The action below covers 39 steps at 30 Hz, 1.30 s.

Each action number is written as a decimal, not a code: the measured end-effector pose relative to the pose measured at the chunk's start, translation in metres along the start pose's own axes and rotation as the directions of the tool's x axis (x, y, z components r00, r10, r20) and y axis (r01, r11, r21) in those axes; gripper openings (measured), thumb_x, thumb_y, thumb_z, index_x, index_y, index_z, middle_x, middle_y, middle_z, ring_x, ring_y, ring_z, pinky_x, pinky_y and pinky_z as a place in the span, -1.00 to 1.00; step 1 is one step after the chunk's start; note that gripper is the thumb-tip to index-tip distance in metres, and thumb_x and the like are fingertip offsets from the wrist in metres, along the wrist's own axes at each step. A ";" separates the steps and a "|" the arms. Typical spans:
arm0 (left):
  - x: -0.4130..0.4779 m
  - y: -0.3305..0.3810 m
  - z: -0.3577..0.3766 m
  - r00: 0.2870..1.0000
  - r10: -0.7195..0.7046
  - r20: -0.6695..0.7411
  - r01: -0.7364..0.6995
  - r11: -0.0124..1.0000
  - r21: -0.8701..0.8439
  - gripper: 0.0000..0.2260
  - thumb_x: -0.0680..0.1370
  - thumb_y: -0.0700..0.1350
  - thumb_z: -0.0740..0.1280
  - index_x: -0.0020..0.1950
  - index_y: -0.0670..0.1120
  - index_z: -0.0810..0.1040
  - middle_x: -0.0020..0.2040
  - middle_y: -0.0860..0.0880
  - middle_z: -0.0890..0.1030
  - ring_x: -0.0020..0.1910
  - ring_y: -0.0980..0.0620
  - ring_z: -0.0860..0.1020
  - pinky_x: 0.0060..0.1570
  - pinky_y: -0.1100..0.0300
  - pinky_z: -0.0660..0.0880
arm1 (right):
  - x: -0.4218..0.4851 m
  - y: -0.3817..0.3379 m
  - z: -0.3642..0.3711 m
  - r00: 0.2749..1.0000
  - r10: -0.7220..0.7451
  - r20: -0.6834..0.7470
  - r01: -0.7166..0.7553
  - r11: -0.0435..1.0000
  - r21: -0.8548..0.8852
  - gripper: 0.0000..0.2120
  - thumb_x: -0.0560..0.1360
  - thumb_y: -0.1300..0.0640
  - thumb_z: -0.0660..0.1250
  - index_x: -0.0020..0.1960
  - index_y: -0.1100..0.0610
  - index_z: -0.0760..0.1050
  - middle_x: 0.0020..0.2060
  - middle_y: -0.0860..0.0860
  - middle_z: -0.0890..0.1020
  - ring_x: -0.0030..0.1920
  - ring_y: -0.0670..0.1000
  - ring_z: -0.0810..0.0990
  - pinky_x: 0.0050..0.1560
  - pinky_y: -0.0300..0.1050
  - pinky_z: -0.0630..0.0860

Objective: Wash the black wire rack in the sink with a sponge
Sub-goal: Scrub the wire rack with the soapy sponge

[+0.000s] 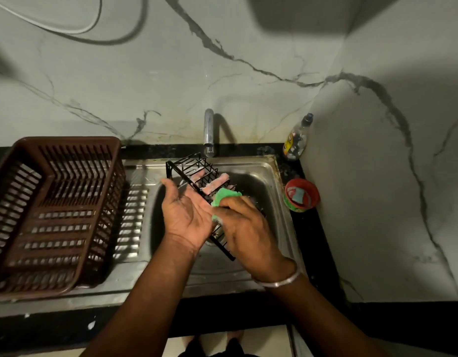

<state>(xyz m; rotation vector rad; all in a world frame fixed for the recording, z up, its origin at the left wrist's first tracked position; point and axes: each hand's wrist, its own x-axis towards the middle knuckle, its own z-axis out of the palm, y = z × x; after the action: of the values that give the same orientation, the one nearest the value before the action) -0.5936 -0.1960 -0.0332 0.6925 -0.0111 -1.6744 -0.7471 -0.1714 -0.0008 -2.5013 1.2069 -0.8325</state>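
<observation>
One view only, from the head camera, looking down into the sink [251, 167]. The left hand [188, 211] lies palm up under the black wire rack [197, 173], holding it tilted over the basin; its fingers run beneath the wires and show pale through the grid, so how tightly they curl I cannot tell. The right hand [244, 228] grips a green sponge [224, 198] and presses it against the rack's middle, just beside the left palm.

Judging by this, the wash is mid-scrub: sponge on wire, a little foam near the right fingers, and no water visibly running from the tap [209, 132]. The far end of the rack under the tap looks not yet reached, and rinsing is probably still to come.

The rack is thin, stiff black wire welded into a rectangular grid with raised sides. The sponge is soft, crumpled and wet. The sink is dull, stained steel with a ribbed drainer, where a brown slatted plastic basket [55, 210] stands. On the black table edge stand a clear plastic bottle [296, 140] and a small red tub [301, 194]. The wall is veined marble.
</observation>
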 end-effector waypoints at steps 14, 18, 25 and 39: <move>-0.021 -0.007 0.008 0.999 0.002 0.048 -0.003 1.000 0.018 -0.15 0.52 0.50 0.30 0.53 -0.14 0.49 0.61 -0.26 0.34 0.61 -0.17 0.32 0.60 -0.03 0.32 | 0.038 -0.010 0.001 0.997 0.066 0.036 -0.069 0.992 0.102 -0.87 0.48 0.31 0.46 -0.02 0.14 0.71 -0.05 -0.01 0.60 0.04 -0.03 0.53 0.15 -0.07 0.57; -0.019 -0.005 0.008 0.996 -0.021 0.081 0.024 0.999 -0.039 -0.07 0.49 0.48 0.34 0.65 -0.14 0.37 0.59 -0.16 0.43 0.62 -0.14 0.36 0.52 -0.07 0.41 | 0.072 -0.015 0.014 0.997 0.073 -0.006 -0.072 0.995 0.076 -0.83 0.45 0.33 0.51 0.02 0.18 0.72 -0.07 0.02 0.60 0.00 0.00 0.55 0.01 -0.03 0.61; -0.022 -0.005 0.000 0.996 -0.048 0.079 0.052 0.998 -0.047 -0.07 0.50 0.53 0.31 0.61 -0.14 0.41 0.54 -0.19 0.49 0.55 -0.16 0.45 0.58 -0.08 0.31 | 0.066 -0.020 0.008 0.999 -0.019 0.036 0.017 0.999 0.046 -0.86 0.50 0.30 0.46 0.04 0.17 0.70 -0.03 0.01 0.57 0.06 -0.02 0.51 0.09 -0.12 0.57; -0.021 -0.006 0.000 0.997 -0.073 -0.009 0.073 0.997 -0.008 -0.08 0.48 0.58 0.22 0.64 -0.02 0.41 0.55 -0.09 0.49 0.41 -0.09 0.57 0.42 0.04 0.52 | 0.113 -0.015 0.028 0.994 -0.043 0.105 0.041 0.999 0.020 -0.78 0.44 0.40 0.48 0.05 0.24 0.72 -0.03 0.09 0.60 0.03 0.14 0.57 0.01 0.10 0.64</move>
<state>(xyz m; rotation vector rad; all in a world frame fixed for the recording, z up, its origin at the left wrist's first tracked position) -0.5979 -0.1752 -0.0262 0.7028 0.0273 -1.7397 -0.6652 -0.2508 0.0268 -2.5296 1.1114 -0.7080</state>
